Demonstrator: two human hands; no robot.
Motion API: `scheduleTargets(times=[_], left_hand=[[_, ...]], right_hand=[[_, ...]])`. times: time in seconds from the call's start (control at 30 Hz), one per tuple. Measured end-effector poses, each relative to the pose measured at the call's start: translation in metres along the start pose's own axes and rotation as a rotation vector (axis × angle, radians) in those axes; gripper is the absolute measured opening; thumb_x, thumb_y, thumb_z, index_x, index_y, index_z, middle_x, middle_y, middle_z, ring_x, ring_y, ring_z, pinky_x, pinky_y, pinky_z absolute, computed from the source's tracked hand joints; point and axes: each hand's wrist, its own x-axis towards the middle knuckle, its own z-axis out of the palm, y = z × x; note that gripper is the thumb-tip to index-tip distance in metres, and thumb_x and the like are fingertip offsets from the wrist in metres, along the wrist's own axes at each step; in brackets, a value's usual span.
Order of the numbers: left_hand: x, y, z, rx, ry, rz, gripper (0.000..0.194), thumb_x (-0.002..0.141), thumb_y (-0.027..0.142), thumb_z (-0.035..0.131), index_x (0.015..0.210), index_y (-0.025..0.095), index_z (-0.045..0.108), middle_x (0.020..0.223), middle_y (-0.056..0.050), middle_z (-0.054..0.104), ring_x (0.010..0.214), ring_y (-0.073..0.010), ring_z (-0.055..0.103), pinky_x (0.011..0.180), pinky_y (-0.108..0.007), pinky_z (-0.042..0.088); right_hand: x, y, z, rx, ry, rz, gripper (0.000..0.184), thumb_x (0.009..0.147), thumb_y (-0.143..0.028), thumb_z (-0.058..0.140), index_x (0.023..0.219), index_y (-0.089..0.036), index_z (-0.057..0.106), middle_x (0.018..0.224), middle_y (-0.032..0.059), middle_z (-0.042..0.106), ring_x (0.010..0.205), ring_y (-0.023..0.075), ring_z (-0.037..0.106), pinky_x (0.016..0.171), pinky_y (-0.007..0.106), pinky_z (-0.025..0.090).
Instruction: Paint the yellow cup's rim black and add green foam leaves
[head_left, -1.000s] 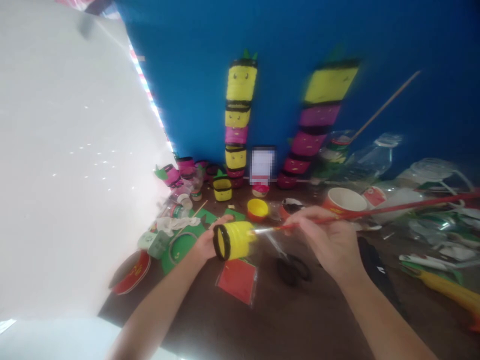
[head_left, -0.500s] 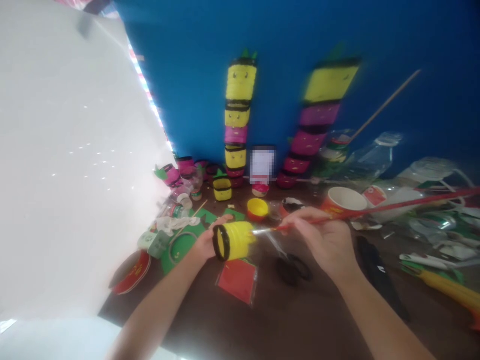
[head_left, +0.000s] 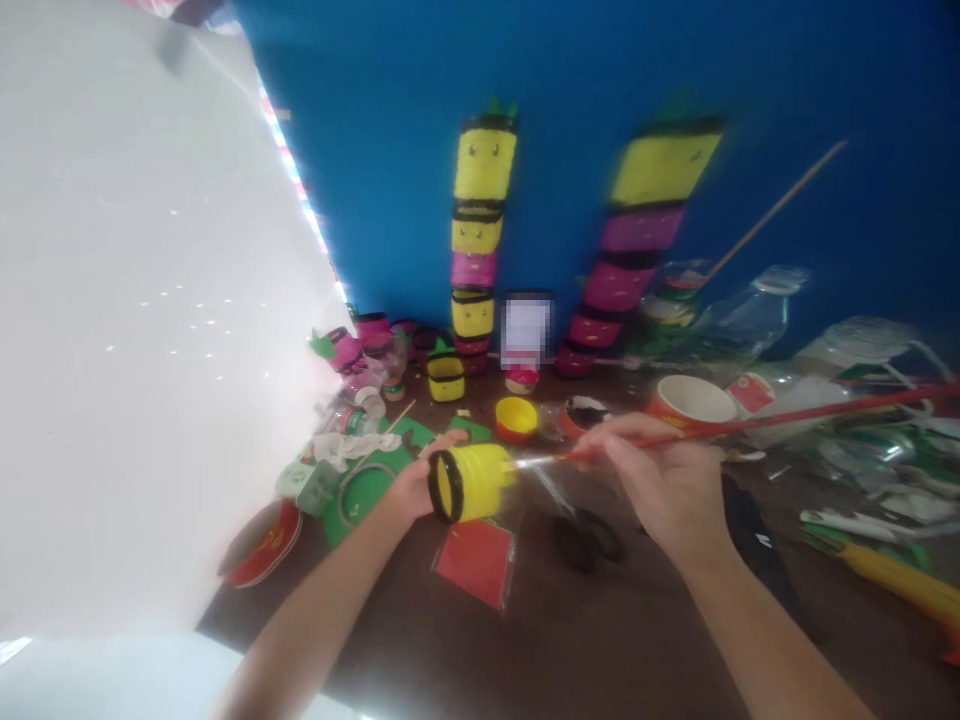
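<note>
Behind the cluttered brown worktop (head_left: 600, 640) stood a blue wall. Left hand (head_left: 411, 490) gripped a short yellow plastic cylinder with a black rim (head_left: 471, 483), its fingers wrapped round it; right hand (head_left: 667, 487) pinched a long red-handled paintbrush (head_left: 739, 424), bristles touching the cylinder's end. Its sides looked fully yellow, no face painted yet. Beyond it sat a small yellow-filled paint pot (head_left: 516, 415) and an orange paper cup (head_left: 690, 402), contents unclear.

Yellow cup (head_left: 472, 483): short plastic cylinder, black rim band, lying on its side, open mouth facing the camera-left, gripped at the rim end by the left hand (head_left: 411, 487). Paintbrush (head_left: 720, 428): long thin red handle, pale bristle tip touching the cup's closed end, pinched in the right hand (head_left: 664, 482), handle running out past it.
</note>
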Motion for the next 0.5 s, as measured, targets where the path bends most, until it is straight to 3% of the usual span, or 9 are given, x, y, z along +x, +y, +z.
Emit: scheduleTargets(times=[0.3, 0.5], left_hand=[[-0.0006, 0.0002, 0.0008, -0.009, 0.002, 0.000, 0.074, 0.055, 0.046, 0.073, 0.118, 0.017, 0.048, 0.109, -0.012, 0.061, 0.102, -0.0295, 0.058, 0.092, -0.043, 0.040], [-0.0012, 0.0001, -0.0009, 0.012, 0.019, -0.023, 0.078, 0.054, 0.046, 0.073, 0.121, 0.016, 0.046, 0.109, -0.014, 0.061, 0.104, -0.0326, 0.057, 0.093, -0.046, 0.038]], right_hand=[[0.0015, 0.0032, 0.0003, 0.066, 0.019, 0.044, 0.014, 0.082, -0.027, 0.056, 0.071, -0.023, 0.064, 0.065, -0.0019, 0.061, 0.062, 0.0142, 0.060, 0.061, 0.026, 0.047], [0.0011, -0.0017, 0.0008, -0.058, 0.033, 0.023, 0.017, 0.081, -0.025, 0.056, 0.066, -0.021, 0.062, 0.061, -0.0017, 0.059, 0.061, 0.0142, 0.059, 0.059, 0.025, 0.046]])
